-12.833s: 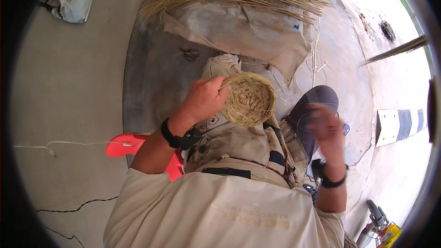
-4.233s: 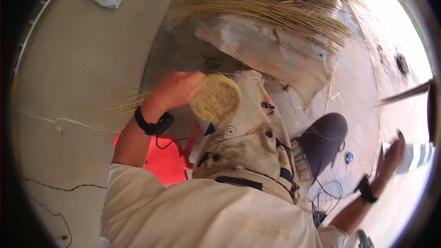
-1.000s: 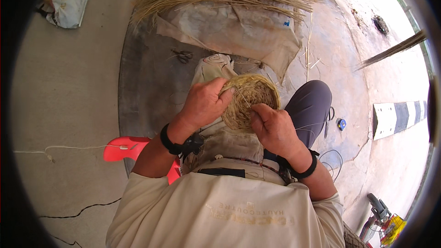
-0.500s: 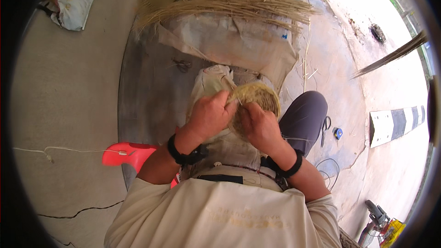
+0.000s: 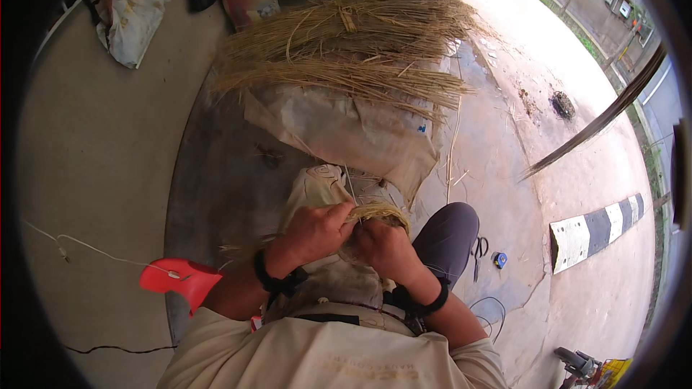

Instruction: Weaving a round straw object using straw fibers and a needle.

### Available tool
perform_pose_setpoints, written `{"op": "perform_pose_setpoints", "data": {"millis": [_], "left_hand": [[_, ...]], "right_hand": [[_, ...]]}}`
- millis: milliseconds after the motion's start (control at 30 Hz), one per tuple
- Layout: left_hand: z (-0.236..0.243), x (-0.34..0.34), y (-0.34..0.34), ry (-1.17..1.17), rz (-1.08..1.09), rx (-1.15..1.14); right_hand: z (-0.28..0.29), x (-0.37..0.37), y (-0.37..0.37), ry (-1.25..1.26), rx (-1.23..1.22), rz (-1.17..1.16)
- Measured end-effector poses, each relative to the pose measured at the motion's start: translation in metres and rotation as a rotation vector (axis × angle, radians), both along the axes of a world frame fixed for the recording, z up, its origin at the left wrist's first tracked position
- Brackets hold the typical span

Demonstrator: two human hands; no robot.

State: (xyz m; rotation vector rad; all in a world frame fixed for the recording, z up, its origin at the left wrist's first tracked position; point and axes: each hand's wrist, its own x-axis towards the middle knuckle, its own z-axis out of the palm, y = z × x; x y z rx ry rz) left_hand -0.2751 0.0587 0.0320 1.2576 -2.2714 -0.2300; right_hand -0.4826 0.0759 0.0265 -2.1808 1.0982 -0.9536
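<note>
A round bundle of straw (image 5: pixel 384 210) with a yellowish bound rim rests at my lap, mostly covered by my hands. My left hand (image 5: pixel 317 232) pinches at the bundle's left edge, thumb and forefinger together. Close beside it, my right hand (image 5: pixel 386 246) is closed over the near side of the bundle, knuckles up. A thin pale strand (image 5: pixel 351 181) rises by my left fingertips; where it ends is hidden. Beneath my hands lies a beige cloth (image 5: pixel 310 191) draped over my lap.
Loose straw stalks (image 5: pixel 339 29) lie heaped beyond a beige sheet (image 5: pixel 346 126). On the right are scissors (image 5: pixel 479 252), a blue tape measure (image 5: pixel 499 260), a coil of wire (image 5: pixel 491 311) and a black-and-white striped block (image 5: pixel 595 234). A red plastic seat (image 5: pixel 180 281) stands left.
The view has tilted up, so the straw heap and a vehicle beyond show more. My hands sit lower in the picture, still together at the bundle, whose face is now less visible.
</note>
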Motion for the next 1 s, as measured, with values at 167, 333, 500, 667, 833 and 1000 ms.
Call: {"op": "perform_pose_setpoints", "data": {"millis": [167, 333, 500, 667, 833, 1000], "left_hand": [[0.009, 0.008, -0.003, -0.106, -0.129, -0.063], [0.011, -0.006, 0.002, -0.133, -0.232, -0.107], [0.022, -0.010, 0.003, -0.137, -0.288, -0.202], [0.026, -0.006, 0.005, -0.168, -0.268, -0.135], [0.017, 0.015, -0.004, -0.222, -0.235, -0.143], [0.030, 0.109, -0.030, -0.337, 0.053, -0.012]], "right_hand": [[0.039, -0.018, -0.009, 0.014, -0.060, -0.242], [0.028, -0.012, -0.039, 0.196, 0.008, -0.157], [0.022, -0.015, -0.055, -0.332, 0.437, -0.204], [0.029, -0.016, -0.044, -0.042, 0.343, -0.097], [0.052, -0.051, -0.036, -1.629, 0.926, 0.093], [0.065, -0.157, 0.008, -0.753, 0.491, -0.187]]}}
